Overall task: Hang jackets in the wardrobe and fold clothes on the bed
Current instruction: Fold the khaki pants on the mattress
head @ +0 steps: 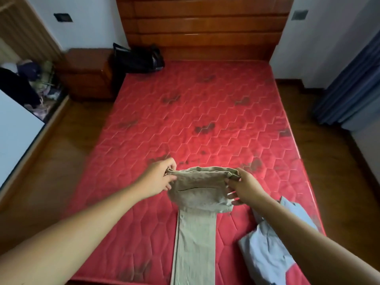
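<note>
i see the khaki trousers [195, 233] lying on the red mattress [205, 112], long axis running from the near edge toward the headboard [202, 23], waistband at the far end and lifted. my left hand [159, 178] and right hand [244, 187] each pinch a waistband corner; a light blue shirt [267, 251] lies just right.

Far and middle bed: bare mattress [205, 112], open from both sides.
Near centre: beige trousers [195, 233] run lengthwise to the near edge, top end raised between left hand [160, 177] and right hand [244, 186].
Near right: crumpled light-blue garment [267, 254], a mattress strip between it and the trousers.
Far left corner: black bag [139, 58] by the headboard [205, 27].
Left side: nightstand [86, 75]; floor [67, 153] open alongside.
Right side: blue curtain [349, 83].
</note>
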`<act>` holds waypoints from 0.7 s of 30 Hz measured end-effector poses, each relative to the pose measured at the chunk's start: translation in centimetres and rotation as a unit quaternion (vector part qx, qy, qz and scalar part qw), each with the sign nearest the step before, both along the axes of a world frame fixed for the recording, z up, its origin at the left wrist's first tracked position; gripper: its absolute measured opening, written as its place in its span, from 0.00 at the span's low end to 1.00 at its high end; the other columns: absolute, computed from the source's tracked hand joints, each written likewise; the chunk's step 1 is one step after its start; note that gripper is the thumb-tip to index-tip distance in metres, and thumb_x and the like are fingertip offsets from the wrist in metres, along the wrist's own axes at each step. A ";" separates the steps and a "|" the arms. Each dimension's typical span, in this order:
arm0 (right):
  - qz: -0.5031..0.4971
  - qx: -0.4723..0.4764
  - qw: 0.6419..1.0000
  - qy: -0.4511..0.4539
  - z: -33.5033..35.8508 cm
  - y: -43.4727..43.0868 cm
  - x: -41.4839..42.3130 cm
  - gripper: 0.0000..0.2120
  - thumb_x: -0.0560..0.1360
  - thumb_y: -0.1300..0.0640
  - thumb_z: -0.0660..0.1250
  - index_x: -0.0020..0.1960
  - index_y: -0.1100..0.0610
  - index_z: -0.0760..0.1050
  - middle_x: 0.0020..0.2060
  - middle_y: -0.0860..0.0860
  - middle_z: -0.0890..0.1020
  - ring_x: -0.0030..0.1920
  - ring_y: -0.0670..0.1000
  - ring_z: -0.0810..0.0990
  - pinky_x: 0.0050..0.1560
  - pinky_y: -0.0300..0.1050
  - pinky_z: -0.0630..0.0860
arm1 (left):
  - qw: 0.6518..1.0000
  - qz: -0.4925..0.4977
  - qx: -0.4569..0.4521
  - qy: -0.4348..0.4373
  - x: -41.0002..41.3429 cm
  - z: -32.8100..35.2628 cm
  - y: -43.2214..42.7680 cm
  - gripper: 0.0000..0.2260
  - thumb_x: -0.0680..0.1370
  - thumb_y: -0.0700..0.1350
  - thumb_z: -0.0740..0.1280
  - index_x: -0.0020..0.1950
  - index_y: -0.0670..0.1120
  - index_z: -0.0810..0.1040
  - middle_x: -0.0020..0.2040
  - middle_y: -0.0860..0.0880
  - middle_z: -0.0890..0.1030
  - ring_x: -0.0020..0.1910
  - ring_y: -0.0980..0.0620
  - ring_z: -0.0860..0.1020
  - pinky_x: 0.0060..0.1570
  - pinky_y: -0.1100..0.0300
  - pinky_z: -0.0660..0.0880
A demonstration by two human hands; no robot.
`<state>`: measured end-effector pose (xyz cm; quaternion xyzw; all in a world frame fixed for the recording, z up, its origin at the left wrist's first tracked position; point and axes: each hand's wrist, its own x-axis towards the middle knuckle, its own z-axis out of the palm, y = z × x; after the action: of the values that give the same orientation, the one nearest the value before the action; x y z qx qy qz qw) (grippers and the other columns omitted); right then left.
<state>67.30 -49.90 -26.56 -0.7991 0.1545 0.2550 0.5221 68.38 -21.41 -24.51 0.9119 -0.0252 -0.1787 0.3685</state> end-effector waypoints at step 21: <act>0.148 -0.175 0.971 0.061 -22.1 -0.6 4.2 0.28 0.84 0.44 0.60 0.78 0.58 0.63 0.63 0.60 0.80 0.58 0.58 0.79 0.54 0.45 0.71 | 0.993 0.092 -0.015 0.074 3.7 -21.7 -1.3 0.24 0.80 0.43 0.67 0.76 0.47 0.67 0.75 0.47 0.70 0.74 0.50 0.67 0.70 0.62 0.61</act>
<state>71.55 -50.49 -48.62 -0.8748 0.1087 0.3468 0.3202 72.03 -22.67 -46.17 0.8890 0.0839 -0.2108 0.3977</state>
